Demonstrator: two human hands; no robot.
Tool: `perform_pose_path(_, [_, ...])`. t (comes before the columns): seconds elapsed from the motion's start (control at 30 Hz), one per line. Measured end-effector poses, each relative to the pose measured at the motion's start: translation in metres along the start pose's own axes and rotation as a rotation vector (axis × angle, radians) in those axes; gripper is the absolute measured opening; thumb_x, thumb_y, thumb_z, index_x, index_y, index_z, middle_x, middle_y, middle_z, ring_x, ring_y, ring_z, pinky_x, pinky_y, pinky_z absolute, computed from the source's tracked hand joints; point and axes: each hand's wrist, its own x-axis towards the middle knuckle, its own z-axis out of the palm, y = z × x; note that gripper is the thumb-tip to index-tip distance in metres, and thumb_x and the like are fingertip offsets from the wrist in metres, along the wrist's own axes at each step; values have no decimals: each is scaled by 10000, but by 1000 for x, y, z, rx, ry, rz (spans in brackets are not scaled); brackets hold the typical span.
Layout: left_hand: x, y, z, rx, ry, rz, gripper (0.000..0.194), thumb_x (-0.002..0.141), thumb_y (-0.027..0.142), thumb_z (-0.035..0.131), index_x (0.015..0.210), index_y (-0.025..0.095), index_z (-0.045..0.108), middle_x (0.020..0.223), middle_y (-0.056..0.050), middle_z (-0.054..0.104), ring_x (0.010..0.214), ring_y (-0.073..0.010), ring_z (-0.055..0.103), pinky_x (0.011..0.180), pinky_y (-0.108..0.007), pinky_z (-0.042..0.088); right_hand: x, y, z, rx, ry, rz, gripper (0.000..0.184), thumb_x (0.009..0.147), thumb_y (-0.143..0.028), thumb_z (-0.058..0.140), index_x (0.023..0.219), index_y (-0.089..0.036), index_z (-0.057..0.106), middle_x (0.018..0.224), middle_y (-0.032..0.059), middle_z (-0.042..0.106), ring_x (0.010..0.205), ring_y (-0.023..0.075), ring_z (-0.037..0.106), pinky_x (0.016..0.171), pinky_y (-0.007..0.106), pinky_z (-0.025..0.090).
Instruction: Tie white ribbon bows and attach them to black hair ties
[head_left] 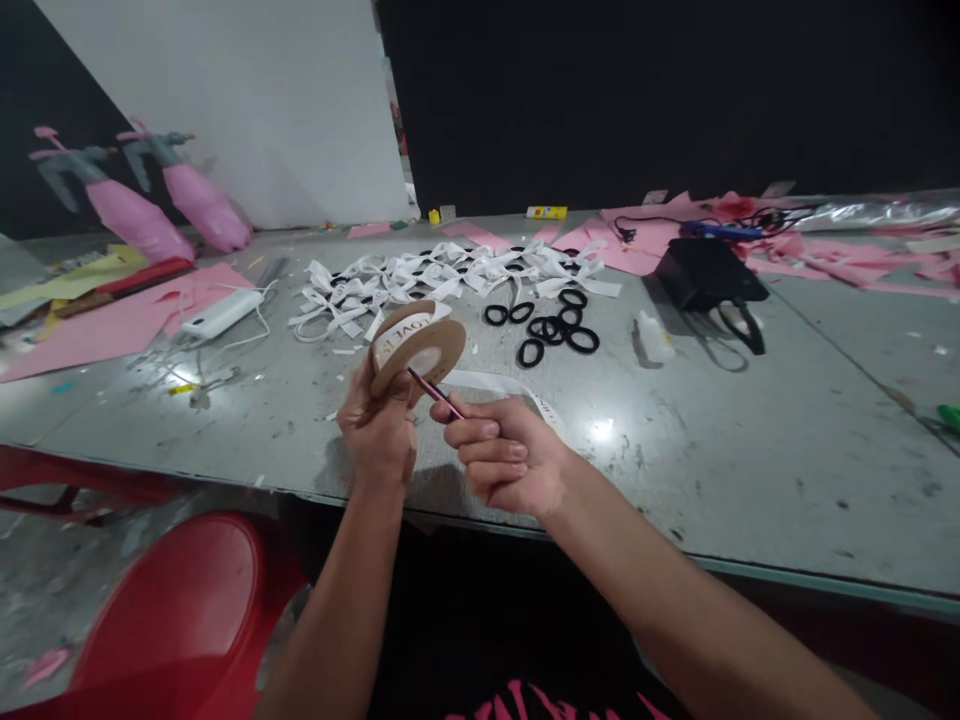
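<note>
Left fingers [361, 385] holding ribbon spool [444, 345], desk's [720, 450] near edge | right fingers [491, 451] pinching thin stick [438, 395] | step: apparently working spool | next needs: steady spool

L hand [384, 435] just left of ctr, fingers curled in a grip, L forearm [341, 595] angled in fr. near left. R hand [510, 460] just right of it, thumb & index pinched, other fingers folded twd palm; R forearm [660, 570] slants in fr. near right, both forearms bare.

White ribbon [405, 334] on cardboard spool [448, 346]: "LOVE"; lettering on loose ribbon end [510, 384] unclear.
</note>
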Motion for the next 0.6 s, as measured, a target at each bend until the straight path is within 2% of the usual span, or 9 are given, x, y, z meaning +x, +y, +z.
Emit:
perform_pose_path(0.1, [-2, 1, 2, -14, 33, -20, 453, 612, 337, 886, 1038, 290, 738, 1059, -2, 725, 1013, -181, 663, 874, -289, 561, 3, 5, -3, 96, -151, -5, 481, 1062, -244, 91, 778, -144, 466, 436, -115, 321, 234, -6, 259, 253, 98, 110])
perform_pose_path(0.2, [-5, 3, 4, 7, 38, -103, 471, 601, 359, 891, 1038, 276, 737, 1038, -11, 733, 968, -181, 678, 826, -277, 567, 6, 2, -1, 28, -214, 19, 474, 1051, -329, 127, 714, -178, 424, 405, -115, 298, 224, 19, 256, 237, 124, 131])
perform_pose_path(0.3, [-6, 7, 4, 75, 23, -170, 419, 632, 417, 864, 989, 238, 738, 989, -33, 736, 884, -179, 688, 759, -279, 573, 9, -6, 4, -151, -133, 14, 459, 1043, -392, 210, 653, -209, 369, 363, -108, 293, 229, 62, 307, 240, 154, 228])
perform_pose_path(0.37, [-5, 11, 2, 151, 8, -154, 415, 658, 439, 842, 990, 216, 733, 942, -41, 730, 838, -177, 686, 721, -276, 570, 10, -12, 7, -256, -56, 6, 448, 1047, -366, 239, 645, -211, 363, 358, -100, 329, 235, 72, 328, 248, 158, 262])
perform_pose_path(0.5, [2, 19, -2, 357, -9, -68, 469, 688, 438, 814, 1084, 205, 719, 923, -46, 710, 850, -188, 675, 702, -275, 557, 12, -19, 6, -384, -16, -3, 455, 1048, -350, 229, 642, -207, 374, 380, -73, 410, 248, 74, 353, 238, 151, 227])
perform_pose_path(0.6, [5, 23, -2, 469, -8, -16, 407, 730, 428, 775, 1061, 196, 727, 921, -44, 701, 859, -186, 661, 727, -279, 548, 14, -20, 2, -401, -37, -40, 477, 1049, -363, 198, 643, -205, 392, 375, -65, 417, 253, 80, 361, 245, 155, 224])
